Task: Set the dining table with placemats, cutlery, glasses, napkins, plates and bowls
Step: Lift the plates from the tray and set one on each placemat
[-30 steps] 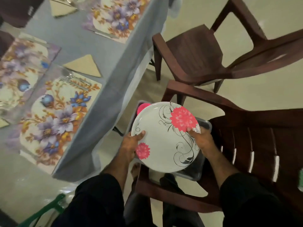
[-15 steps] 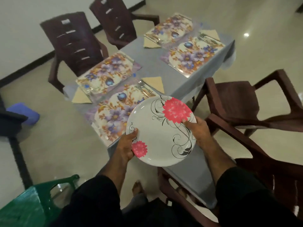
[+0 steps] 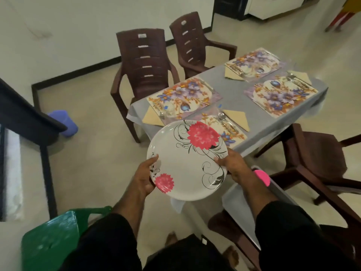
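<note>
I hold a white plate (image 3: 185,163) with red flowers and black swirls in front of me, above the near corner of the table. My left hand (image 3: 145,178) grips its left rim and my right hand (image 3: 233,166) grips its right rim. Beyond it stands the grey-clothed dining table (image 3: 256,118) with several floral placemats (image 3: 184,96), each with a folded beige napkin (image 3: 237,118) and cutlery (image 3: 224,120) beside it. The plate hides part of the nearest placemat. A glass (image 3: 170,112) stands on the far left placemat.
Brown plastic chairs (image 3: 144,63) stand behind the table and at its right side (image 3: 320,153). A grey bin with a pink item (image 3: 261,177) sits on the chair under my right arm. A green chair (image 3: 52,237) is at lower left, a purple object (image 3: 64,122) on the floor.
The plate has come up out of the bin on the chair and now hangs by the table's near corner. My view has swung up and back, showing the whole table.
</note>
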